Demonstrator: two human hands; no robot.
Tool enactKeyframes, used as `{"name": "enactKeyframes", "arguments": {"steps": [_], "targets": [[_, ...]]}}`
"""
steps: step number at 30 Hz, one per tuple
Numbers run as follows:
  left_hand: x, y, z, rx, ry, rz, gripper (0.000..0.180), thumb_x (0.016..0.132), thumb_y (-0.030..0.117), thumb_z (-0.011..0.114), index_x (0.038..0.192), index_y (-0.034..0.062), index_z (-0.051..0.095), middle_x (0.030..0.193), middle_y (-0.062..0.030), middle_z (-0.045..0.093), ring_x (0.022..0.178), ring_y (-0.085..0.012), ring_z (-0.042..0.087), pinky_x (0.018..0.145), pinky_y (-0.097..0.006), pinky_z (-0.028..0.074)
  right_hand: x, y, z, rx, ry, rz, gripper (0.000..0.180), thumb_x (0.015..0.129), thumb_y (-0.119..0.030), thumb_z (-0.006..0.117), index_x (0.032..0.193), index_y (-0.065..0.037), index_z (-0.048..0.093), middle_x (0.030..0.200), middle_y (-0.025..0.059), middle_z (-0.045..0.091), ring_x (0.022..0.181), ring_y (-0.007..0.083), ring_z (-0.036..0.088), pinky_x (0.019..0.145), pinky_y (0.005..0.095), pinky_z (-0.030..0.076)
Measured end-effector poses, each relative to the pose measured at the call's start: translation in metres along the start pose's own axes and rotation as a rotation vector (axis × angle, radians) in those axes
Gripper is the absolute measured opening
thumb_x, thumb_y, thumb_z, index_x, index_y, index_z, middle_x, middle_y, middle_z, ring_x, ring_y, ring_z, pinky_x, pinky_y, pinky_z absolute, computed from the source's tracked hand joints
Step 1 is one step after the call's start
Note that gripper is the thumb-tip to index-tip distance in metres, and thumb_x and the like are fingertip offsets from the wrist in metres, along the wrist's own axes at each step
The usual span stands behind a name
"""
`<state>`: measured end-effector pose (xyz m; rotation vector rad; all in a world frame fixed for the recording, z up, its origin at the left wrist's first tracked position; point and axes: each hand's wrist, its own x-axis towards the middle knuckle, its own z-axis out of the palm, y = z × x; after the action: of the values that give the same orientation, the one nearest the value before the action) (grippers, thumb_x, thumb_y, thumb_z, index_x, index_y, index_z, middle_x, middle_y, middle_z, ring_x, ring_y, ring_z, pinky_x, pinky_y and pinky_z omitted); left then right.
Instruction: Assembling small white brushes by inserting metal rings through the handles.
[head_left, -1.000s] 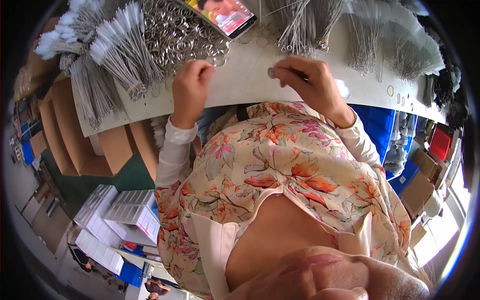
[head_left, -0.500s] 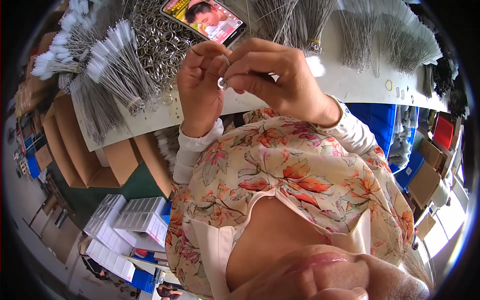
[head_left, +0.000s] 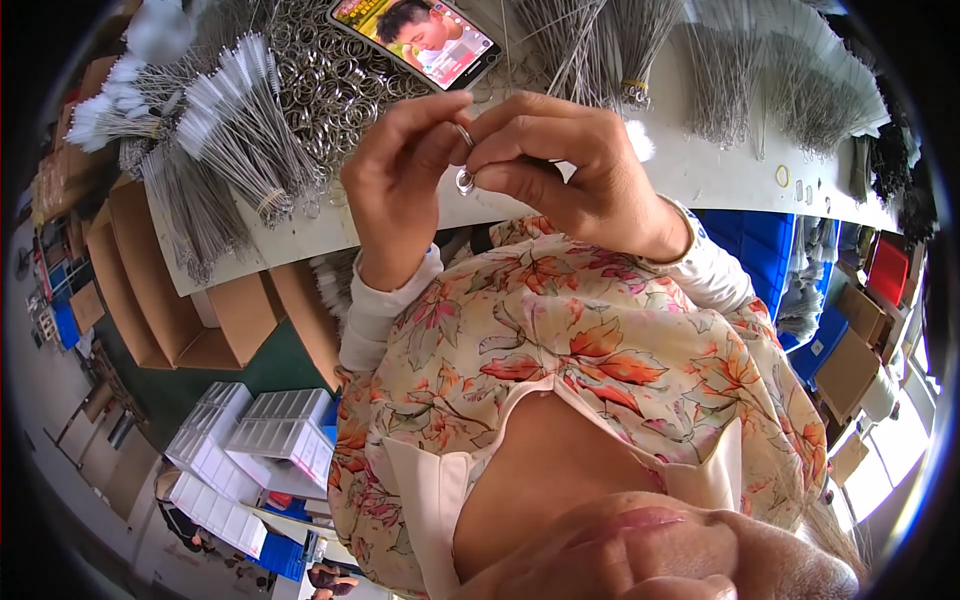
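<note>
My left hand point(head_left: 395, 185) and my right hand point(head_left: 575, 175) meet above the table's front edge, fingertips close together. Upright between them is a shiny metal ring point(head_left: 465, 136), pinched at my left thumb and fingertips. Just below it, a small looped metal end point(head_left: 465, 181) pokes out beside my right thumb. White bristles point(head_left: 640, 141) show past the far side of my right hand, apparently the other end of a thin wire brush lying through its closed fingers. Most of the wire is hidden by the fingers.
A heap of metal rings point(head_left: 335, 110) lies beyond my left hand. Bundled wire brushes point(head_left: 235, 130) are at its left, more bundles point(head_left: 740, 90) at the right. A lit phone point(head_left: 425, 40) lies at the back. Cardboard boxes point(head_left: 150, 290) stand left of the table point(head_left: 300, 240).
Both hands have shifted slightly nearer to me, my left hand also a bit outward. The looped metal end has moved right and lower, and the ring shows between the fingertips.
</note>
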<state>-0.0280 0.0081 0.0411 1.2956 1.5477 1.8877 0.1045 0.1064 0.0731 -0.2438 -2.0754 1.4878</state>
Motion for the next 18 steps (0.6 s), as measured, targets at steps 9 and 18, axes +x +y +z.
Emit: {"name": "enactKeyframes", "arguments": {"steps": [9, 18], "targets": [[0.005, 0.008, 0.001, 0.176, -0.135, 0.175, 0.016, 0.089, -0.001, 0.051, 0.103, -0.0019, 0.058, 0.087, -0.0046, 0.059, 0.075, -0.0076, 0.056, 0.065, -0.018, 0.047, -0.007, -0.003, 0.0, 0.076, -0.017, 0.02, 0.008, 0.076, -0.003, 0.067, 0.084, -0.001, 0.064, 0.083, 0.0095, 0.061, 0.077, 0.0234, 0.062, 0.065, 0.0307, 0.049], [0.007, 0.014, -0.021, -0.813, -0.264, -0.692, 0.02, 0.086, 0.003, 0.057, 0.106, -0.0015, 0.058, 0.088, -0.0063, 0.063, 0.08, -0.0103, 0.06, 0.071, -0.022, 0.052, -0.01, 0.006, 0.0, -0.545, 0.016, -0.426, 0.017, 0.065, -0.004, 0.067, 0.081, -0.008, 0.065, 0.091, -0.0001, 0.062, 0.061, 0.015, 0.058, 0.051, 0.0265, 0.048]]}}
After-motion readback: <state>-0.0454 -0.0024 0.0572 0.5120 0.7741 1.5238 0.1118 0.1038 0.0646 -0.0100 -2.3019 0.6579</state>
